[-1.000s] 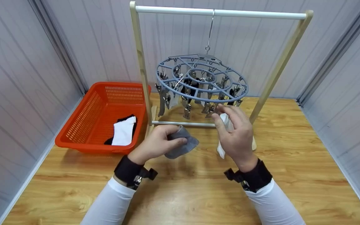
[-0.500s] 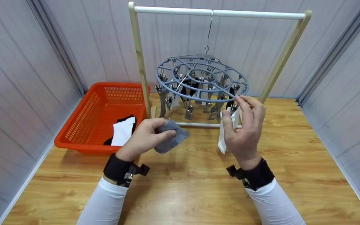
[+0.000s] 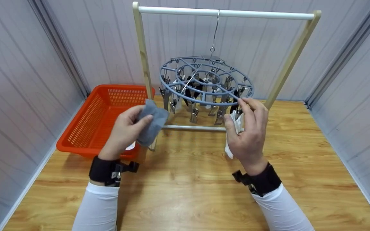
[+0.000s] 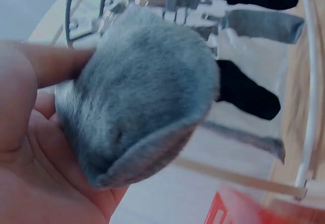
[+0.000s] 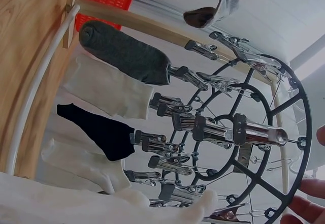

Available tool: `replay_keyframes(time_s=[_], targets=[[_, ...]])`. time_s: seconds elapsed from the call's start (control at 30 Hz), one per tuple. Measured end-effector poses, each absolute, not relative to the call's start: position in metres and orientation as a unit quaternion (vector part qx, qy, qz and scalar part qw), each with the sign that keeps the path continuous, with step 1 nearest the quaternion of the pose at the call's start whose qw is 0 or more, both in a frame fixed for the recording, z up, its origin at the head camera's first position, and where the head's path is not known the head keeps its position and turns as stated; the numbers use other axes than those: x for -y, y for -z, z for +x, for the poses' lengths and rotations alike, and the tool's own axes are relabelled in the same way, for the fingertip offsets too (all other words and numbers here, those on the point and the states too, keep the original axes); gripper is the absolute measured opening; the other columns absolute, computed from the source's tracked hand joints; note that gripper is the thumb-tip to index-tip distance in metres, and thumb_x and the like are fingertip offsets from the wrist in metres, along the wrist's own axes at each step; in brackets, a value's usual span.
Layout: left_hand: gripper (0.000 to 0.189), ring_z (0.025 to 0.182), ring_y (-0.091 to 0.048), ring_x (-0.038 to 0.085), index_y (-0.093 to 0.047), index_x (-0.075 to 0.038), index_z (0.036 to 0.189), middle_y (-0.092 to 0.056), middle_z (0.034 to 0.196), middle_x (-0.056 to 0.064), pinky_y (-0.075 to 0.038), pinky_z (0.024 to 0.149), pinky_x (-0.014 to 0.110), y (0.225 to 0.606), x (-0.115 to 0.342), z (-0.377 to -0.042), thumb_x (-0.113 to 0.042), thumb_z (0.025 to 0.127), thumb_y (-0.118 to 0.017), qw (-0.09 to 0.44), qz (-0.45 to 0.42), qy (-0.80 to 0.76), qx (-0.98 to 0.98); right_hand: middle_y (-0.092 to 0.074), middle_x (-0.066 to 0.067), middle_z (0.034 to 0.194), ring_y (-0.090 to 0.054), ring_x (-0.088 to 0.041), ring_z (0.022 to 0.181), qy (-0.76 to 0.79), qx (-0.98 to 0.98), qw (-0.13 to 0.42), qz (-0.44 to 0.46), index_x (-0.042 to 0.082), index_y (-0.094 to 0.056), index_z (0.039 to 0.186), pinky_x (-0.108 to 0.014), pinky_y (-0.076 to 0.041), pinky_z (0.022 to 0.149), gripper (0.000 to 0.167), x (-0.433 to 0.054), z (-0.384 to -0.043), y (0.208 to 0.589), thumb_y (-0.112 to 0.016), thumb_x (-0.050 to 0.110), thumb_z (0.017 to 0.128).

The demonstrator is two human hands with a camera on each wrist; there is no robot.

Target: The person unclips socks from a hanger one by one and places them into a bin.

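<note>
My left hand [image 3: 122, 130] pinches a folded grey sock [image 3: 153, 124] between thumb and fingers, in front of the rack's left post. The sock's fuzzy surface and opening edge fill the middle of the left wrist view. On the other side, my right hand [image 3: 251, 134] has its fingertips at the front right rim of a round blue-grey clip hanger [image 3: 201, 101], thumb held apart. A white sock [image 3: 229, 151] hangs from the hanger beside that thumb. The right wrist view shows a dark grey sock [image 5: 124, 54], a black sock [image 5: 104, 132] and other white socks clipped farther in.
The hanger hooks over the white top bar [image 3: 226, 13] of a wooden rack. An orange basket [image 3: 85, 149] stands left of it, a bit of white cloth [image 3: 130, 146] showing inside. Several metal clips [image 3: 194, 116] dangle below the rings. Panel walls enclose the wooden tabletop [image 3: 185, 192].
My left hand has carried the grey sock left and upward, now overlapping the basket's right side. My right hand shifted right to the hanger's rim, then stayed nearly in place.
</note>
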State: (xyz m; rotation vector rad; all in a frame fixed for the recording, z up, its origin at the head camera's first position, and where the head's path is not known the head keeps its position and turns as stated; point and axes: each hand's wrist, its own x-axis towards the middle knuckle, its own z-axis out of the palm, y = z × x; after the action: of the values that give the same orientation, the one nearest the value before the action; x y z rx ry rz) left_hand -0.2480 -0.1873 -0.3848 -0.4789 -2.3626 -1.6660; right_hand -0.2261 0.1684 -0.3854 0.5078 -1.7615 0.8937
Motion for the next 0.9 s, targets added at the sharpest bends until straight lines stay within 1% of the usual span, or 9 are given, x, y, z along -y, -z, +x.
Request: replay_keyframes(time_s=[0.1,0.2,0.3,0.4,0.5,0.53,0.8,0.87,0.9], targets=[[0.032,0.1,-0.065,0.025,-0.07,-0.005,0.143,-0.072,0.119,0.015,-0.056,0.082,0.032,0.384,0.199,-0.252,-0.018,0.114,-0.066,0.111,-0.115,0.575,0.802,-0.063,-0.023,0.141,-0.053,-0.041,0.135,-0.377,0.737,0.519,0.213,-0.006,-0.07,0.141,-0.05,-0.037,0.119,0.048,-0.168,-0.225,0.386,-0.076,0.019,0.101],[0.036,0.105,-0.061,0.026,-0.064,-0.005,0.149,-0.068,0.129,0.015,-0.053,0.086,0.035,0.385,0.21,-0.256,-0.017,0.116,-0.059,0.114,-0.081,0.565,0.813,-0.063,-0.023,0.142,-0.053,-0.04,0.135,-0.377,0.739,0.516,0.215,-0.006,-0.069,0.141,-0.05,-0.037,0.119,0.048,-0.168,-0.224,0.386,-0.076,0.019,0.101],[0.038,0.112,-0.058,0.03,-0.059,-0.003,0.154,-0.064,0.139,0.018,-0.049,0.095,0.041,0.387,0.22,-0.258,-0.013,0.117,-0.054,0.115,-0.063,0.542,0.83,-0.063,-0.024,0.141,-0.054,-0.04,0.134,-0.378,0.739,0.515,0.215,-0.006,-0.07,0.141,-0.05,-0.037,0.118,0.047,-0.168,-0.224,0.386,-0.076,0.018,0.101],[0.046,0.133,-0.055,0.035,-0.05,-0.001,0.163,-0.055,0.158,0.022,-0.045,0.112,0.051,0.389,0.228,-0.26,-0.01,0.117,-0.048,0.102,-0.054,0.513,0.851,-0.063,-0.025,0.14,-0.054,-0.04,0.134,-0.378,0.738,0.516,0.216,-0.006,-0.07,0.141,-0.05,-0.037,0.117,0.047,-0.167,-0.223,0.386,-0.077,0.018,0.101],[0.053,0.152,-0.045,0.038,-0.039,0.0,0.169,-0.043,0.171,0.024,-0.037,0.124,0.058,0.39,0.234,-0.261,-0.009,0.118,-0.044,0.085,-0.046,0.488,0.867,-0.063,-0.024,0.14,-0.054,-0.041,0.133,-0.379,0.737,0.515,0.218,-0.006,-0.07,0.141,-0.05,-0.037,0.118,0.047,-0.167,-0.222,0.386,-0.078,0.018,0.101],[0.054,0.156,-0.041,0.039,-0.037,0.0,0.171,-0.04,0.173,0.024,-0.035,0.126,0.059,0.391,0.235,-0.262,-0.009,0.118,-0.042,0.08,-0.043,0.483,0.871,-0.063,-0.024,0.14,-0.054,-0.041,0.133,-0.379,0.737,0.515,0.218,-0.006,-0.07,0.141,-0.049,-0.037,0.118,0.048,-0.167,-0.222,0.386,-0.078,0.018,0.101],[0.058,0.161,-0.035,0.042,-0.03,0.001,0.173,-0.034,0.175,0.027,-0.033,0.128,0.061,0.399,0.242,-0.267,-0.01,0.117,-0.041,0.044,-0.019,0.461,0.886,-0.063,-0.022,0.141,-0.054,-0.04,0.132,-0.381,0.738,0.511,0.222,-0.007,-0.07,0.14,-0.048,-0.037,0.116,0.048,-0.165,-0.222,0.387,-0.077,0.019,0.101],[0.058,0.16,-0.035,0.045,-0.03,0.004,0.172,-0.036,0.173,0.031,-0.033,0.127,0.062,0.402,0.245,-0.268,-0.009,0.116,-0.041,0.035,-0.01,0.441,0.897,-0.064,-0.022,0.141,-0.054,-0.04,0.132,-0.381,0.738,0.51,0.223,-0.007,-0.071,0.14,-0.048,-0.037,0.116,0.047,-0.165,-0.222,0.387,-0.077,0.019,0.101],[0.058,0.157,-0.038,0.047,-0.03,0.006,0.171,-0.038,0.171,0.033,-0.035,0.126,0.063,0.403,0.246,-0.268,-0.008,0.115,-0.041,0.033,-0.005,0.431,0.902,-0.064,-0.022,0.141,-0.054,-0.04,0.132,-0.382,0.738,0.51,0.224,-0.007,-0.071,0.139,-0.048,-0.037,0.116,0.047,-0.164,-0.222,0.387,-0.077,0.019,0.1]])
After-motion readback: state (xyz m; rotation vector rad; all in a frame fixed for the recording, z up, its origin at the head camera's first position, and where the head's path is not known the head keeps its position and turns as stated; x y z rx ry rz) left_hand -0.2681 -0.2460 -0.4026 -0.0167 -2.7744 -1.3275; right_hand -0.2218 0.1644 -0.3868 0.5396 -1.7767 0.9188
